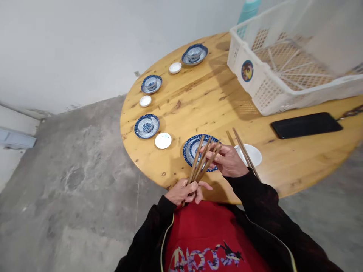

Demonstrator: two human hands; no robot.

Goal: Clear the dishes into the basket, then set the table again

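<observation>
My left hand is closed round the lower ends of several brown wooden chopsticks, close in front of the red shirt. Higher up, the fingers of my right hand pinch some of the same chopsticks, whose upper ends fan apart. Partly hidden behind them is a blue-patterned plate with a matching bowl on it. A pair of chopsticks rests across a small white dish just right of my right hand, its near ends reaching my sleeve.
Further blue-patterned plates with bowls line the round table's left edge, small white dishes beside them. A large white plastic crate, a black phone and a turquoise bottle occupy the right side.
</observation>
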